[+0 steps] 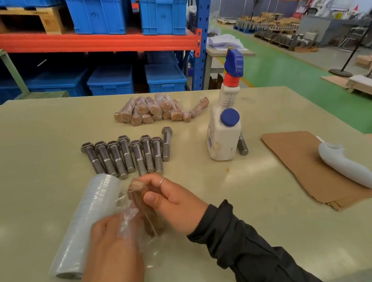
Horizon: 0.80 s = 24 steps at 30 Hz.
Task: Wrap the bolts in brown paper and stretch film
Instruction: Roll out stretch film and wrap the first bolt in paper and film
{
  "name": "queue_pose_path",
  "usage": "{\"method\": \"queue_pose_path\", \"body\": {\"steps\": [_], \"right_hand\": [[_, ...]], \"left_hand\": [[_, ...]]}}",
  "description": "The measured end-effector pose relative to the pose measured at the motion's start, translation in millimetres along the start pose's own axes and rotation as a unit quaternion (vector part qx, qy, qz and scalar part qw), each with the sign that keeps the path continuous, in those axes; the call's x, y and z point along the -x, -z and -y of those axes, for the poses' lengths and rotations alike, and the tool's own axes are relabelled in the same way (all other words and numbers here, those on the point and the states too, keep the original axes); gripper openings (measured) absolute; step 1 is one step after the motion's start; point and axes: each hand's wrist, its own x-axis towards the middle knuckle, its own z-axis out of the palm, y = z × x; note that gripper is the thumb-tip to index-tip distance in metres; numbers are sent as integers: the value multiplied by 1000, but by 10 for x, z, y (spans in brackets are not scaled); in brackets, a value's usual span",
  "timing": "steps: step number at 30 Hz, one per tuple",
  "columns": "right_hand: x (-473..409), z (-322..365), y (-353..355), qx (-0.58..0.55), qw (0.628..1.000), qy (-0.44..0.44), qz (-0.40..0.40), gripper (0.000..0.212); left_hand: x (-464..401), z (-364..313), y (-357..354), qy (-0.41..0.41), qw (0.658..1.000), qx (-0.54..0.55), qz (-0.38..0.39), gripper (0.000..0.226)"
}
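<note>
Bolt in brown paper (145,210) sits near the worktop's (277,233) front edge, gripped by the right hand (174,205); film blurs its lower end. Left hand (113,251) pinches loose stretch film (128,216), fingertips hidden. Film roll (87,224) lies just left. One bolt (243,145) hides behind the spray bottle (223,133). Bare worktop spreads right.

The bench (46,129) carries bare bolts (128,155) mid-surface and wrapped bolts (159,108) toward its far edge. A film roll (87,226) lies near the front edge; a spray bottle (225,124) and brown paper (305,165) sit toward the right edge.
</note>
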Motion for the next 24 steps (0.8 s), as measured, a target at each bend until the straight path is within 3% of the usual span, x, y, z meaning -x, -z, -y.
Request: {"method": "queue_pose_path", "body": {"steps": [3, 6, 7, 9, 11, 12, 14, 17, 19, 21, 24], "right_hand": [[-28, 11, -53, 27, 1000, 6, -6, 31], [-68, 85, -47, 42, 999, -1, -1, 31], [-89, 116, -52, 53, 999, -3, 7, 32], [-129, 150, -96, 89, 995, 1, 33, 34], [-166, 166, -162, 141, 988, 6, 70, 35], [-181, 171, -198, 163, 983, 9, 86, 35], [-199, 168, -260, 196, 975, 12, 103, 35], [-212, 126, -319, 250, 962, -2, 112, 36], [-224, 75, -354, 296, 949, -7, 106, 36], [-231, 19, -411, 368, 925, 6, 91, 37], [-198, -56, -495, 437, 897, 25, 60, 42]], "left_hand": [[-4, 247, 116, 47, 998, -13, -40, 33], [-93, 304, 215, 210, 965, -23, 157, 81], [-120, 287, 226, 227, 953, -16, 199, 87], [-120, 338, 173, 233, 949, 24, 212, 87], [-116, 507, 186, 262, 938, 147, 176, 76], [-130, 609, 219, 297, 910, 244, 152, 69], [-134, 791, 305, 370, 816, 425, 127, 65], [-92, 971, 386, 387, 706, 579, 132, 75], [-90, 995, 400, 383, 658, 638, 119, 64], [-105, 947, 441, 384, 667, 630, 105, 58], [-139, 770, 473, 381, 723, 567, 107, 75]]}}
